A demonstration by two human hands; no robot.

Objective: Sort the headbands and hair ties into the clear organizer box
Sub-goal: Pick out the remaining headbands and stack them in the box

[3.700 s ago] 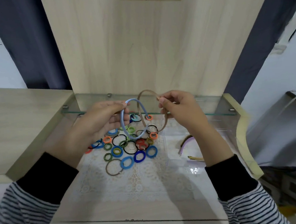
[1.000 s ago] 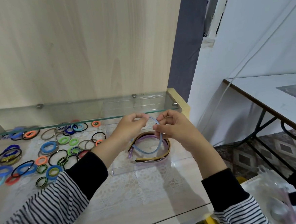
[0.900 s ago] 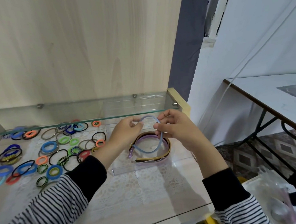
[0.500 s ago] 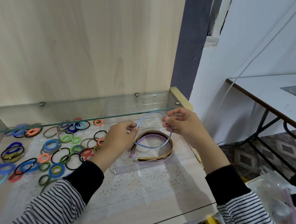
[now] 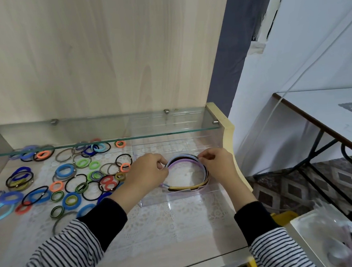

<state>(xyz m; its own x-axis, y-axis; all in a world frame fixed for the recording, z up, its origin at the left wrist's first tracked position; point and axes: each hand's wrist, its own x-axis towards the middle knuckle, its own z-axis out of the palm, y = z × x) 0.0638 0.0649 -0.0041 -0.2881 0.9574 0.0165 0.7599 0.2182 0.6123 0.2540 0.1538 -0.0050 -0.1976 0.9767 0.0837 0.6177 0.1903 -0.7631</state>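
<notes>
Looks partway done, with left hand (image 5: 147,170) and right hand (image 5: 216,163) pinching the pale blue headband (image 5: 185,155) onto other headbands (image 5: 187,187) in the clear organizer box (image 5: 175,200) at 3 o'clock, hair ties (image 5: 70,182) unsorted on the tabletop (image 5: 157,234) at 9 o'clock.

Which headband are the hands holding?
The light blue headband, rearmost arc: left hand and right hand pinch it; purple headband and tan headband lie unheld.

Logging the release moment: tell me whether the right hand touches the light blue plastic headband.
Touching. The head view shows the fingers of the right hand pinching one end of the light blue plastic headband.
</notes>
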